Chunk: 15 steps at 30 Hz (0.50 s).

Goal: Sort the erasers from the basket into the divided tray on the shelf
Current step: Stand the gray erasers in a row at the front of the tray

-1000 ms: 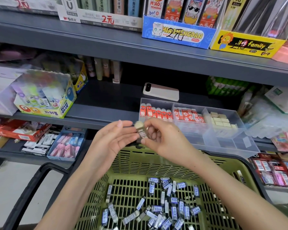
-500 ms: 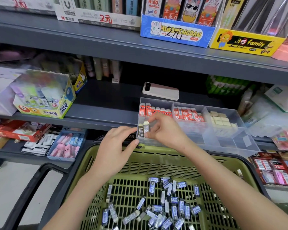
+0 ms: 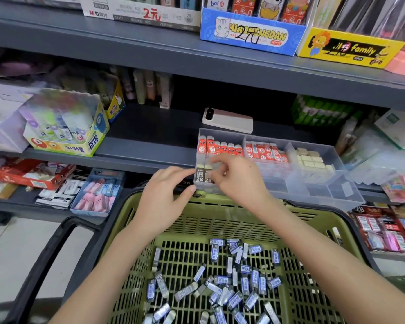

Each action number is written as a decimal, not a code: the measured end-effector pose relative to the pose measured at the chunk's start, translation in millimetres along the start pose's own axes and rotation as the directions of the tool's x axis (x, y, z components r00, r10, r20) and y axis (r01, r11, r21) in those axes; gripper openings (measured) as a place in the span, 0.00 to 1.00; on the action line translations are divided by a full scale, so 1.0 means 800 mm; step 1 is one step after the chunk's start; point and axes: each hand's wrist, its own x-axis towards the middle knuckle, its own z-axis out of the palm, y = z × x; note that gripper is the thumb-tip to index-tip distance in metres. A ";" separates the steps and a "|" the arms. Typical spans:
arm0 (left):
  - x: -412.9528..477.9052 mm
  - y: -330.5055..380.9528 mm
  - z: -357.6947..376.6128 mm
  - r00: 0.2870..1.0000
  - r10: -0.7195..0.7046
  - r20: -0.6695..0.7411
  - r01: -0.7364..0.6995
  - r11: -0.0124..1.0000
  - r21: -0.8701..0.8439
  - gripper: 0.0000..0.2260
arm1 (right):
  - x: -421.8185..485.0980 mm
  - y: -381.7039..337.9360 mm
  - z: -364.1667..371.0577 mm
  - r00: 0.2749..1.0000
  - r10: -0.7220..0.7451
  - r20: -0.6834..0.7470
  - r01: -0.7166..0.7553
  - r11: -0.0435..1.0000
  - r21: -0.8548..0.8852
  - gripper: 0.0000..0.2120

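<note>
The clear divided tray (image 3: 332,192) sits on the middle shelf. Two brown-sleeved 2B erasers (image 3: 199,176) stand upright in its front left compartment. My right hand (image 3: 240,181) reaches into that compartment, and its fingertips pinch the top of the right-hand eraser. My left hand (image 3: 165,197) lies with straight fingers against the tray's front left corner and holds nothing. Below, the green basket (image 3: 220,218) holds several loose erasers in blue-grey sleeves (image 3: 232,281).
Red-sleeved erasers (image 3: 220,148) fill the tray's back left and middle compartments, and cream erasers (image 3: 311,160) the right one. A phone (image 3: 228,119) lies behind the tray. A glue box (image 3: 68,132) stands to the left. The black basket handle (image 3: 45,265) hangs at lower left.
Both hands moved from above the basket to the tray. The right hand carried the brown 2B erasers into the front left compartment, and the left hand let go and moved to the tray's corner.
</note>
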 end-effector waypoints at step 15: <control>-0.095 -0.035 -0.057 0.999 -0.005 -0.049 0.018 0.963 0.270 0.12 | -0.153 0.047 0.176 0.873 -0.046 0.485 -0.058 0.979 0.197 0.16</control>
